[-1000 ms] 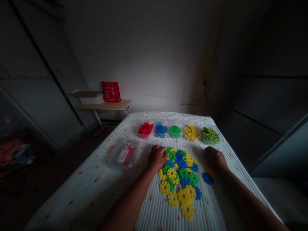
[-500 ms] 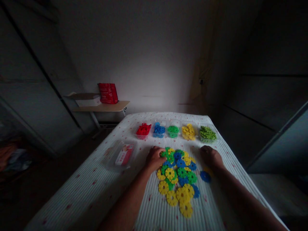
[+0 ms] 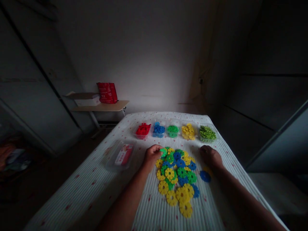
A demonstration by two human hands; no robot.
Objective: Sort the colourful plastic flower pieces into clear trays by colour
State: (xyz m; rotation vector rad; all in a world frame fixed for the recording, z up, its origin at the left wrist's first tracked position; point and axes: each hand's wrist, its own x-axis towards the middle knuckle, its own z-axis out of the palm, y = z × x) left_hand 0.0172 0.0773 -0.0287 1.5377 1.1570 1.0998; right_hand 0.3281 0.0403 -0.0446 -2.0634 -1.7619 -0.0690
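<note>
The left hand [image 3: 152, 155] pinches a green disc [image 3: 163, 152] between its fingers at the pile's [image 3: 183, 181] far left edge; the right hand [image 3: 211, 156] is curled near a blue disc [image 3: 205, 176], and I cannot tell whether its fingers grasp anything

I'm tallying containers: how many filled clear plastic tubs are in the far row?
5, left to right: the red-piece tub, blue-disc tub, green-disc tub, yellow-disc tub and lime-green-piece tub. None in that row appears hidden.
</note>
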